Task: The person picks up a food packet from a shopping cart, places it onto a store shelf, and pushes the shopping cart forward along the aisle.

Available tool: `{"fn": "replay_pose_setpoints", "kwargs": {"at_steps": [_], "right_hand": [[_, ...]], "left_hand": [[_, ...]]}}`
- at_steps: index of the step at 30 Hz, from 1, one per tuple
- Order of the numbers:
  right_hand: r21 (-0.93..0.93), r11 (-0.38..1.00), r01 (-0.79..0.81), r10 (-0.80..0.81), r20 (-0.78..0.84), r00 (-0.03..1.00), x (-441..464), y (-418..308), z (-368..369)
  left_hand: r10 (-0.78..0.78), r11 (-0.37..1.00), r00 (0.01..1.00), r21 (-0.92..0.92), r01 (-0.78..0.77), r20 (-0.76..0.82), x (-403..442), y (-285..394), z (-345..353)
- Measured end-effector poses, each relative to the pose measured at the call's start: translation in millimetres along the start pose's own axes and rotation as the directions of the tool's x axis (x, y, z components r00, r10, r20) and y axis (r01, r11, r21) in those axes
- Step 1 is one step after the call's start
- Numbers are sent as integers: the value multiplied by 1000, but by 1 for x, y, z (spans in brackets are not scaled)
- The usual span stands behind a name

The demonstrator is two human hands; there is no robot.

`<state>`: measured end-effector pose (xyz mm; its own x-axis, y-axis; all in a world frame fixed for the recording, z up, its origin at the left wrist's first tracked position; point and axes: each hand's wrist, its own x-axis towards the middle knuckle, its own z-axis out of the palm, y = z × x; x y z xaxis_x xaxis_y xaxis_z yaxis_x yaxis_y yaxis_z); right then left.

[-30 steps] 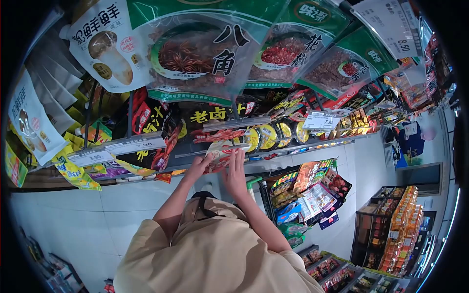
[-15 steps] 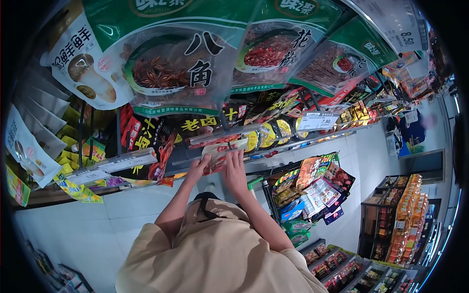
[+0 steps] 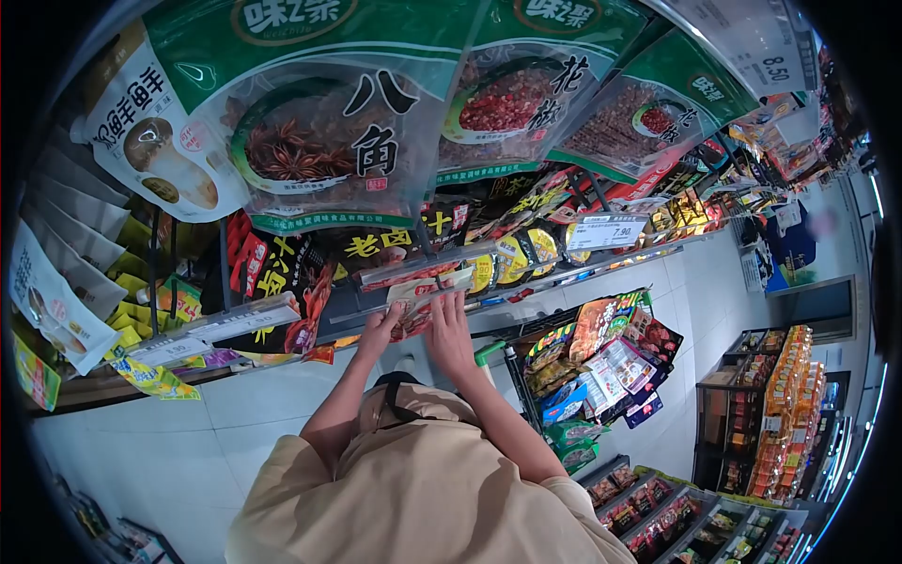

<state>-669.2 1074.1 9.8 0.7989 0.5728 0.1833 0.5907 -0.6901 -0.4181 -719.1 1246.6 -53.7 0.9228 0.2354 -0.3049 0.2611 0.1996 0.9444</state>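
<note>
Grip of the left hand (image 3: 380, 326) is closed, thumb and fingers pinching one side of the packet (image 3: 413, 303), while the right hand (image 3: 452, 331) lays nearly straight fingers across the other side; whether its thumb closes beneath, I cannot tell. The packet is just below the clear shelf strip (image 3: 427, 265), its top edge touching or nearly so. A straight lift could snag that edge on the strip and crumple it, and a loose right hand might let the packet swing or slip toward the floor (image 3: 169, 451) below. Right of the strip, yellow-lidded tubs (image 3: 512, 257) stand near enough that a careless sideways sweep could knock them. Above the strip, the star anise bag (image 3: 305, 146) looms large and probably limits any rise. Below and left of the strip, floor tiles seem to offer the widest room; below and right, the loaded cart (image 3: 516, 376) likely crowds the right arm.
</note>
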Motion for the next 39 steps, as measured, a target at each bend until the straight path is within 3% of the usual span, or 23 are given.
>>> {"fn": "replay_pose_setpoints", "kwargs": {"at_steps": [2, 12, 20, 24, 27, 33, 39], "right_hand": [[-8, 1000, -1, 1, 7, 1000, -1, 3, 3], [-10, 1000, 14, -14, 5, 1000, -2, 6, 3], [-14, 1000, 17, -17, -30, 999, -1, 7, 3], [-26, 999, 24, -25, -31, 999, -1, 7, 4], [-23, 1000, 11, -11, -14, 1000, 0, 7, 3], [9, 1000, 29, -29, -6, 1000, 14, -8, -13], [8, 1000, 20, -20, 45, 999, 21, -1, -1]], "left_hand": [[113, 990, 994, -81, -113, -5, 0, -1, 4], [41, 995, 999, -91, -38, 29, -2, 0, 1], [101, 991, 995, -88, -102, -10, -1, -1, 7], [32, 996, 999, -89, -32, 4, -1, -8, 3], [97, 990, 995, -100, -100, -36, 1, -5, 6], [67, 996, 997, -48, -69, -41, 8, -5, 6], [127, 981, 987, 157, -111, -96, 31, -18, -3]]}}
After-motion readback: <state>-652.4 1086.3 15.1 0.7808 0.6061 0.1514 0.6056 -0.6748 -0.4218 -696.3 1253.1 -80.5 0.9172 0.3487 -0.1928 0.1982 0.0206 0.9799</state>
